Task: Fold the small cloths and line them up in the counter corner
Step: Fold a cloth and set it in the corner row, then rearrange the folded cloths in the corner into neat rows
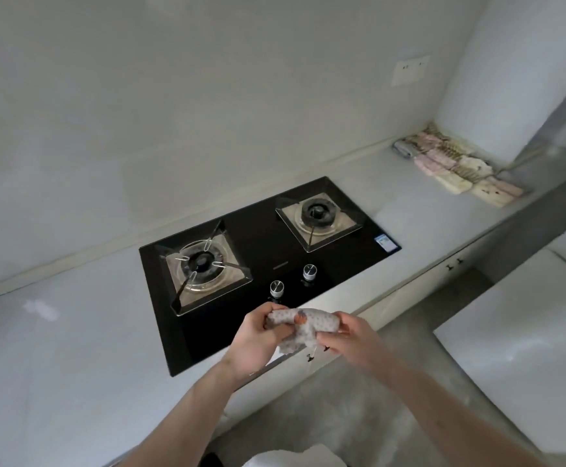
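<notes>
Both hands [258, 335] [349, 335] grip a crumpled (dotted, soft) cloth [303, 326].

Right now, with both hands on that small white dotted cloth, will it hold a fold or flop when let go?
The small white dotted cloth probably flops: it sags and bunches between the left hand and right hand. It looks light, pinched by fingertips alone. The folded cloths in the corner lie flat, so creases likely hold once set down.

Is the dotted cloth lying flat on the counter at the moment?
No, both the left hand and right hand hold the dotted cloth up.
</notes>
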{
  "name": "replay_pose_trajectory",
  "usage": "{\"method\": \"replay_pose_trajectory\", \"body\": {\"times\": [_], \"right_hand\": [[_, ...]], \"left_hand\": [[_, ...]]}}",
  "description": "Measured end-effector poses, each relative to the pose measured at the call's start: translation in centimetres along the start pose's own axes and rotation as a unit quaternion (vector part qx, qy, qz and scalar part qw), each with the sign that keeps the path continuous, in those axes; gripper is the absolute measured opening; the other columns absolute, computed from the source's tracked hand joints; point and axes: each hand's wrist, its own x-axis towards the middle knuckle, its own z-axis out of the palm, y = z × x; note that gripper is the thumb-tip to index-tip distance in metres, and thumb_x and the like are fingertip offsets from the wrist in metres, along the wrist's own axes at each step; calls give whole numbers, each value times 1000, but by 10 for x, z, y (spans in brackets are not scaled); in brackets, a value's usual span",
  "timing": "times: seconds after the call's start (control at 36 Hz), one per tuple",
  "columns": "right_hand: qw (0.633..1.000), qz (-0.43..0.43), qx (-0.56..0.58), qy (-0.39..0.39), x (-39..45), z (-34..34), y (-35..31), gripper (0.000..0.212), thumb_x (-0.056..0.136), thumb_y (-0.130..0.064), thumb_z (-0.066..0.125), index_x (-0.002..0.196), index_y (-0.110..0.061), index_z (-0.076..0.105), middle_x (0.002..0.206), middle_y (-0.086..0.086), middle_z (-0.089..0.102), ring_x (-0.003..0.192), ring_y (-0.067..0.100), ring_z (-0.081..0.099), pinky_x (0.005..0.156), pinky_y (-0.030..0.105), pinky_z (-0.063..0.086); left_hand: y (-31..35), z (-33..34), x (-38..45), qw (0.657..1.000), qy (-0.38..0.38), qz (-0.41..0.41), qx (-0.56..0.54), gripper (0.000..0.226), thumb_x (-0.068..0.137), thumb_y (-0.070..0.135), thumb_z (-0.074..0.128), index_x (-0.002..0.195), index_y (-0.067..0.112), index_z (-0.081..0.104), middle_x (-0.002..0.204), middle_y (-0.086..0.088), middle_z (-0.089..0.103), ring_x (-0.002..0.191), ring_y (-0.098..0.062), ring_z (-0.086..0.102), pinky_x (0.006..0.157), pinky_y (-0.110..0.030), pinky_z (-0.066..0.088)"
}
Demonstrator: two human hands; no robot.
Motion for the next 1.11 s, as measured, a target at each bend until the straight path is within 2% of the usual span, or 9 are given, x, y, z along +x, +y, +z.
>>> {"method": "replay_pose_trajectory", "body": {"times": [0.08,0.22,0.39,0.47,0.58,0.69,0.83,0.97,1.11], "right_hand": [[1000,10,16,20,-2,-48,13,19,87,-23,76,104,-19,70,97,-2,76,90,17,74,83,40,62],[998,19,39,54,-6,-115,28,15,89,-24,75,102,-17,72,91,-1,76,89,18,73,86,40,61],[993,21,86,84,7,-174,33,13,88,-28,75,100,-23,74,100,-9,75,97,14,71,87,36,60],[989,14,117,91,16,-200,31,13,89,-23,74,102,-19,72,101,-6,76,99,16,71,90,38,60],[982,-1,152,114,34,-237,29,10,93,-17,69,102,-14,68,96,3,77,89,19,74,81,34,59],[972,-13,167,166,59,-282,33,7,93,-13,69,99,-11,67,91,7,76,81,20,74,73,32,59],[963,-8,174,207,92,-348,37,8,93,-11,70,97,-7,65,85,6,75,77,20,71,71,32,58],[958,2,167,234,129,-409,35,11,91,-10,72,92,-3,64,75,4,71,69,18,67,71,36,60],[966,47,158,201,159,-450,38,24,91,-13,73,104,3,62,91,15,73,76,22,72,72,33,58]], "left_hand": [[10,42,16,1000,0,8,-4,18,88,-6,70,104,1,66,86,-4,73,81,-15,71,70,-24,55],[29,98,40,1000,3,13,-8,15,89,-3,71,103,3,69,91,-5,78,85,-19,75,71,-23,57],[47,142,82,999,-20,0,34,20,91,14,75,106,2,69,100,-11,77,96,-29,74,89,-43,60],[56,163,108,998,-12,8,68,18,93,20,73,104,7,67,97,-7,77,95,-28,73,84,-42,60],[72,198,147,1000,-13,8,24,20,93,16,71,107,3,65,101,-10,76,97,-27,73,83,-39,62],[87,238,195,998,-39,-46,-37,23,95,17,69,111,1,65,107,-17,74,99,-30,72,92,-44,59],[106,292,253,989,-90,-106,-46,22,95,25,69,111,11,70,94,-4,75,82,-13,67,74,-28,56],[117,336,309,987,-100,-104,-65,18,96,12,66,113,10,71,107,-8,76,97,-19,71,93,-37,58],[133,366,359,987,-67,-105,-103,22,93,5,67,115,-1,66,116,-22,70,111,-34,68,76,-28,60]]}}
